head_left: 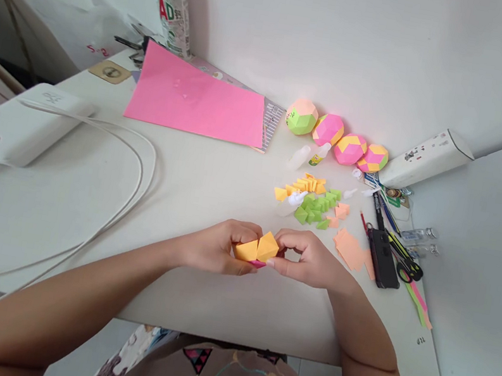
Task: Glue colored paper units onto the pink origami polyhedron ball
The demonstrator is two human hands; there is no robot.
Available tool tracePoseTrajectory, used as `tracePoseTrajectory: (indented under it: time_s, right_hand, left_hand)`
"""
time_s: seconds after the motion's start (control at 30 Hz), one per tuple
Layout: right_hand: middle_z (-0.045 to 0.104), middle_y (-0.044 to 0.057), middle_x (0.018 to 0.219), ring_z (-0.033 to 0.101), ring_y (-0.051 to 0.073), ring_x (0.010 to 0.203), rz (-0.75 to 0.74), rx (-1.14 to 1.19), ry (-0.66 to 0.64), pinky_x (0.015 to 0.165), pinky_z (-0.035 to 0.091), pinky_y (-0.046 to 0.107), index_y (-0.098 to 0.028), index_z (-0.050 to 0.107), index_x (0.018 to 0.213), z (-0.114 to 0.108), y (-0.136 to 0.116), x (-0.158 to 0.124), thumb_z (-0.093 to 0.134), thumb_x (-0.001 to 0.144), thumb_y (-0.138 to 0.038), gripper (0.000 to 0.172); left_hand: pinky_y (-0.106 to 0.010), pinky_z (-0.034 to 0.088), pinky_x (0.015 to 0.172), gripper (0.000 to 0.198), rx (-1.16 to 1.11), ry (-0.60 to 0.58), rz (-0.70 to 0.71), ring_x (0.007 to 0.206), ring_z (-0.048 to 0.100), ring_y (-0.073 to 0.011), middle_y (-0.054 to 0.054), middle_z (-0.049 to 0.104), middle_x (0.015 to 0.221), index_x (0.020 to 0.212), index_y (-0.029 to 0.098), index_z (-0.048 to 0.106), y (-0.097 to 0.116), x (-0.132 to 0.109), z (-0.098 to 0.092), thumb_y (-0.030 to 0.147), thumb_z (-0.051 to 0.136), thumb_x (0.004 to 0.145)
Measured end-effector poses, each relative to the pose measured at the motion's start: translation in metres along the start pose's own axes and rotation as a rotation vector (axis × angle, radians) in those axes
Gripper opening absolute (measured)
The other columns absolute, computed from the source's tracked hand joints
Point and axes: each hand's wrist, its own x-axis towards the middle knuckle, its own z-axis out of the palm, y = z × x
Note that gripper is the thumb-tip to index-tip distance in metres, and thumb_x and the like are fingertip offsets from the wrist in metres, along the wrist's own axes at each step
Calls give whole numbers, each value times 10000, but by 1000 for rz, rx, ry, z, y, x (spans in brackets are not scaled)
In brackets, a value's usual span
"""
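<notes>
Between my two hands, just above the table near its front edge, is a folded paper piece [247, 250] with orange faces and a bit of pink underneath. My left hand [224, 246] is closed on its left side, thumb below. On the right side, my right hand [301, 257] pinches the orange part with thumb and fingers. Beyond the hands lie folded orange paper pieces [312, 184], green ones [317, 209] and a few peach ones [341, 211]. A small white-capped glue bottle [291, 202] stands among them.
Finished paper balls [329, 130] line the wall. Pink sheets [198, 102] lie at the back left, beside a tall bottle [173, 5]. A white power strip [21, 122] with a looping cable sits left. Peach paper [349, 249], a black phone [383, 259] and scissors [405, 259] are right.
</notes>
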Motion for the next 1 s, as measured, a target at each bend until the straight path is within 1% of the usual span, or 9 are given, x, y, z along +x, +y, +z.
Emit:
tracePoseTrajectory:
  time_s: [0.17,0.33,0.43,0.6,0.73,0.8,0.87,1.0]
  right_hand:
    - [531,3,790,502,104,698,-23,106,-4,660,438,248,-148,607,766,-2,3,3,654,797,-276,139]
    - [557,12,819,529,115,745,90,290,-91,680,450,260,-144,627,859,-2,11,7,684,775,-343,224]
    - [555,7,797,525,108,724,124,401,-133,675,452,257,-133,625,854,-2,14,9,709,749,-344,250]
    - [559,11,796,522,107,723,144,389,-140,684,447,260,-122,636,882,-3,13,8,709,750,-353,276]
    - [549,4,787,505,100,703,130,407,-168,633,419,240,-130,624,871,-3,13,7,722,738,-368,290]
    - [526,-12,744,473,87,654,124,420,-155,586,389,226,-136,612,827,-2,13,8,712,748,-383,277]
    - [505,-25,700,440,77,609,116,429,-112,549,359,219,-140,602,778,0,14,9,695,762,-397,274]
    - [490,-34,657,418,70,569,93,450,-66,514,336,213,-141,583,714,3,14,12,701,755,-390,278]
  left_hand:
    - [-260,453,671,120,-56,-5,-27,755,537,-142,-26,551,821,696,144,588,-1,-1,-1,226,659,747]
    - [-268,457,675,119,-127,-39,-29,768,540,-145,-23,555,841,740,146,597,-2,-3,-2,240,669,744]
    - [-265,453,683,135,-137,-24,-42,774,539,-148,-20,549,826,717,143,579,-2,-3,-2,229,682,724]
    - [-252,429,650,163,-187,-16,-89,726,509,-131,-9,526,797,734,137,565,-2,-3,-3,228,697,705]
    - [-239,411,609,207,-259,-51,-130,663,470,-106,10,503,751,788,133,577,-3,-3,-3,265,714,707]
    - [-234,409,592,234,-289,-66,-145,638,462,-98,15,502,731,799,132,582,-4,-3,-4,289,725,702]
    - [-231,412,583,253,-316,-72,-155,624,463,-94,14,511,725,824,130,589,-5,-4,-4,299,732,700]
    - [-232,424,592,260,-352,-56,-154,638,484,-99,5,535,744,861,130,609,-5,-3,-3,283,738,695]
